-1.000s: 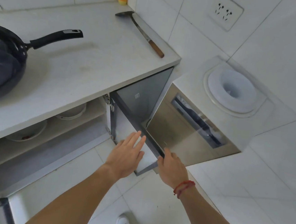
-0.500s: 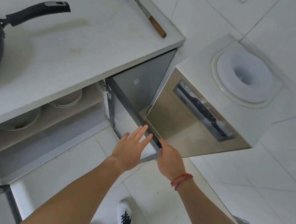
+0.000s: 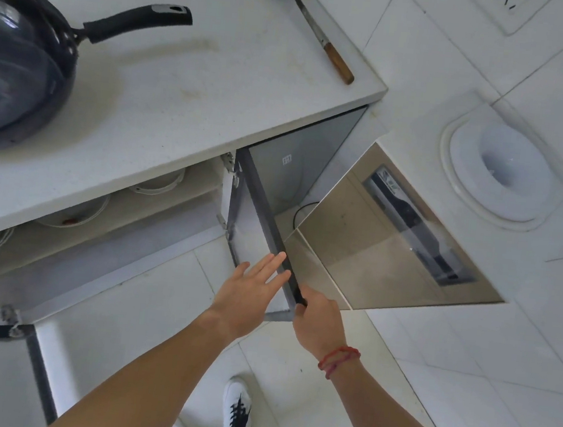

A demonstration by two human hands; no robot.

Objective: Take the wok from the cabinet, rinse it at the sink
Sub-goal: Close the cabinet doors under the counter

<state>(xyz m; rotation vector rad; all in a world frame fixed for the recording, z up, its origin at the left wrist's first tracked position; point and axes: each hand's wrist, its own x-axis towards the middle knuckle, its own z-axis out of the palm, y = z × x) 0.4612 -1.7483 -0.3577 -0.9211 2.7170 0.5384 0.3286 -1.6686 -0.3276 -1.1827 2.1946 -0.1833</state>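
While the right hand (image 3: 320,317) grips the cabinet door (image 3: 266,212) edge, the left hand (image 3: 248,289) rests spread flat against it.

The wok (image 3: 15,67) sits on the counter (image 3: 188,94), up and left of both hands. A cabinet door (image 3: 265,225) stands between the left hand (image 3: 248,291) and right hand (image 3: 318,320). Bowls (image 3: 77,214) lie inside the cabinet (image 3: 104,258), left of them.

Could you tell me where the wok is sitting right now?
The wok sits on the white countertop at the left edge of the head view, its black handle pointing right toward the spatula.
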